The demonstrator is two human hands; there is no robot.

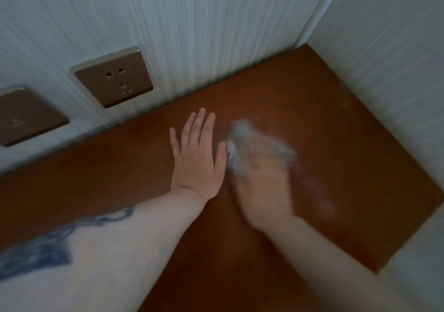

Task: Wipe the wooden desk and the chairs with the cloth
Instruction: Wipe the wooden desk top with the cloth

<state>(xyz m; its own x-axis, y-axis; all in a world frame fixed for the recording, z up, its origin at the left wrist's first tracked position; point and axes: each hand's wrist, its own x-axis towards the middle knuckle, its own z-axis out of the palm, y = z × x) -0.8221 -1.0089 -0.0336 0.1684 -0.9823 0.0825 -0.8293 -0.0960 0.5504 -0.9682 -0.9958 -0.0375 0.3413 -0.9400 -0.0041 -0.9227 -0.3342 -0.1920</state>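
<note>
The brown wooden surface (312, 109) sits in a corner, with striped walls behind it and to its right. The left hand (197, 158) lies flat on the surface, fingers straight and a bit spread, holding nothing. Just right of the left hand is the right hand (262, 189), all blurry. It is on top of a gray cloth (254, 143), which lies on the surface and pokes out past the fingers. I cannot tell if those fingers grip the cloth or only press it. Up and left of the left hand, a brown socket (113, 77) is on the wall. A brown switch plate (26, 115) is farther left.
</note>
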